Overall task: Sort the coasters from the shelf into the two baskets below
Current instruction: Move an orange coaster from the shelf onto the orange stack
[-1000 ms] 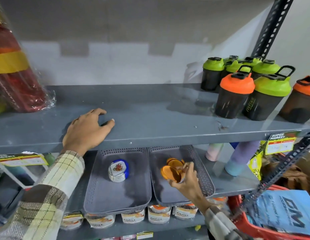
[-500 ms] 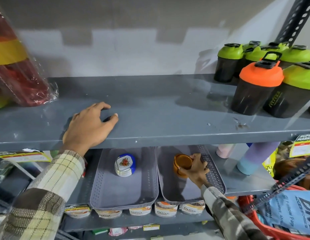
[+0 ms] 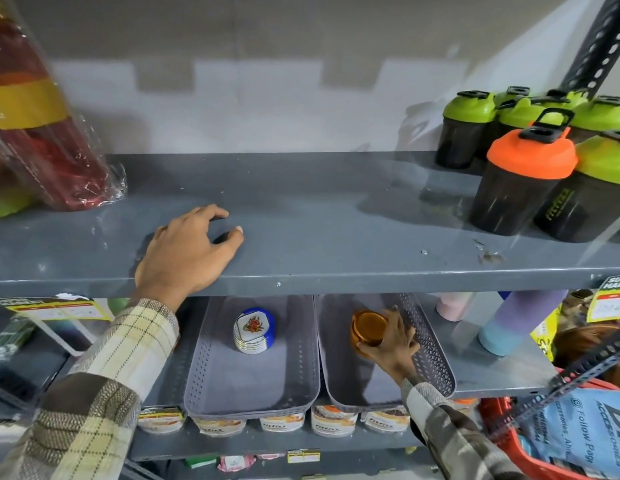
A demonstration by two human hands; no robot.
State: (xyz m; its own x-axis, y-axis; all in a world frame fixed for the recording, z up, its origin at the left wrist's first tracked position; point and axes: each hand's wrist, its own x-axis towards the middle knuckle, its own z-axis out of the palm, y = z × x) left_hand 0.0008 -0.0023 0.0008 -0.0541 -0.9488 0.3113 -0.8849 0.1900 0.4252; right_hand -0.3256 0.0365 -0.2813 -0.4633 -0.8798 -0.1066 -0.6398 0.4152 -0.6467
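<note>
Grey metal shelf (image 3: pixel 336 216): left hand (image 3: pixel 187 251) resting, fingers loosely curled. Two perforated baskets below; left basket (image 3: pixel 249 375) holds white-and-blue coaster stack (image 3: pixel 253 329); right basket (image 3: pixel 436 358) holds orange coasters (image 3: pixel 367 329), right hand (image 3: pixel 393 344) fingers curled around them.

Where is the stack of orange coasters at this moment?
In the head view, the orange coasters sit at the far end of the right basket on the lower shelf, with the right hand on them.
</note>
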